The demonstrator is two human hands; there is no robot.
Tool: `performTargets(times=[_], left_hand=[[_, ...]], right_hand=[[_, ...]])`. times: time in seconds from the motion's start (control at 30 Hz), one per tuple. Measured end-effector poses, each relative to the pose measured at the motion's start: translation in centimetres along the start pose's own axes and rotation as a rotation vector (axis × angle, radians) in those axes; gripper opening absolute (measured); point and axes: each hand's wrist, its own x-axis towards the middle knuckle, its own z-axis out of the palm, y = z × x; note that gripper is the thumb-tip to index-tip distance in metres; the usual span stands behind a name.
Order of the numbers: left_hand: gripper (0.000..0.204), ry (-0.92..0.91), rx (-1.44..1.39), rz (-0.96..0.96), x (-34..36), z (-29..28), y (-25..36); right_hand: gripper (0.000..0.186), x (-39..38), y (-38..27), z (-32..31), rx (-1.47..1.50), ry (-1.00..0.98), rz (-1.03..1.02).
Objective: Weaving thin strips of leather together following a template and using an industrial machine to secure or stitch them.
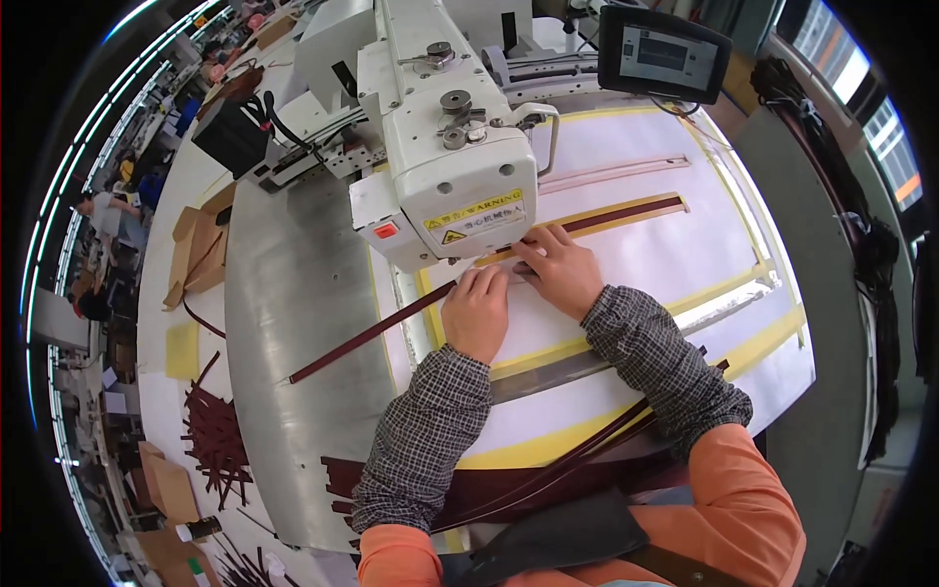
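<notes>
A long dark red strip (377, 336) runs slantwise from the metal table plate, under the head of a white sewing machine (460, 161), and on to the right in a yellow-edged slot (626, 215) of the white template (548, 328). My left hand (476, 311) is closed, its curled fingertips on the strip just left of the machine head. Close beside it, my right hand (560, 269) has its fingers bent together at the slot below the head. A small dark piece shows at its fingertips, too small to name. The machine's needle area is hidden.
A screen (665, 54) stands at the back right. More dark red strips (587, 460) lie before me, and a pile of short strips (213, 430) sits at left. An opened cardboard box (201, 245) and a yellow sheet (182, 350) are also on the left.
</notes>
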Motion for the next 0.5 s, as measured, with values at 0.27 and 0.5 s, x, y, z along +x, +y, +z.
performTargets(times=[0.27,0.5], left_hand=[[0.011,-0.016,0.021,0.010,0.41,0.05,-0.26],[0.012,-0.078,0.015,-0.013,0.39,-0.29,-0.42]], right_hand=[[0.039,0.30,-0.10,0.41,-0.099,-0.057,-0.042],[0.039,0.44,-0.34,0.31,-0.093,-0.044,-0.056]])
